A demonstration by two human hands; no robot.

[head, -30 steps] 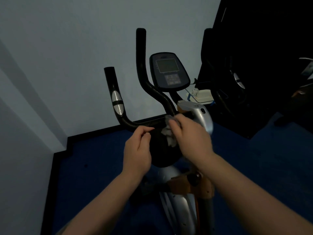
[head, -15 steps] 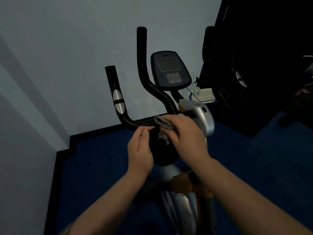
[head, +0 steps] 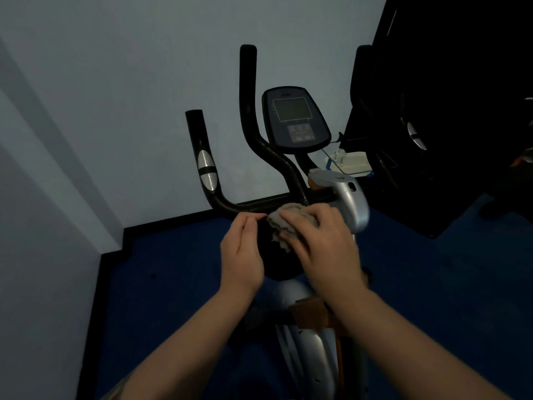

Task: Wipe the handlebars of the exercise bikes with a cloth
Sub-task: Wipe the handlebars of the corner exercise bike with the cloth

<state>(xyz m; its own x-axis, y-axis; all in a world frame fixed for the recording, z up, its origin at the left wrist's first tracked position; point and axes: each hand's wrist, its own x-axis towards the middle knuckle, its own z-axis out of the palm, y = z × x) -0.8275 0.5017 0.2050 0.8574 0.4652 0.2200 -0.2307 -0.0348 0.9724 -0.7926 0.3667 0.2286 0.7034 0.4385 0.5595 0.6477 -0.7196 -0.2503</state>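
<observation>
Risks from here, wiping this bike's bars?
1. The right hand holds the cloth bunched at the handlebar junction, so the wipe likely covers little; the upright grips and silver sensor may get skipped.
2. A loose cloth end hangs below and might snag on the frame.
3. The left hand sits close beside the cloth with curled fingers and could block a leftward stroke.

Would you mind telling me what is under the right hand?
The right hand holds a crumpled grey cloth against the black handlebar. The bar beneath the cloth is hidden.
</observation>
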